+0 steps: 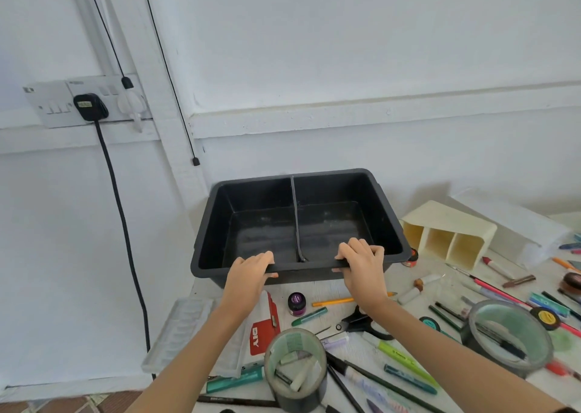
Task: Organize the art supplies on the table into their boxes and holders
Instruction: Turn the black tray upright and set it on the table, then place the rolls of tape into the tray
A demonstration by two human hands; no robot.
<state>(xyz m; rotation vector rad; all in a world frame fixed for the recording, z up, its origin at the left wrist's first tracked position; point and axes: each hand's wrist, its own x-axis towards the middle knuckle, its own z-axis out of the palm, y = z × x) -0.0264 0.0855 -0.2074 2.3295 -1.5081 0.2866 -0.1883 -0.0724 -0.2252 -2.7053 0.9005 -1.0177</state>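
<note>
gripping the black divided bin (333, 189) by its rim, left hand (251, 272) and right hand (361, 263) fingers (366, 249) curled over it, we risk toppling the purple paint jar (296, 302) just in front.

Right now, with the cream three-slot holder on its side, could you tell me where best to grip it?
Probably grip the cream holder by its upper wall at the open end, from the front: its slots face you, so you can hook into the middle slot, thumb on top. The black bin sits close on its left.
</note>
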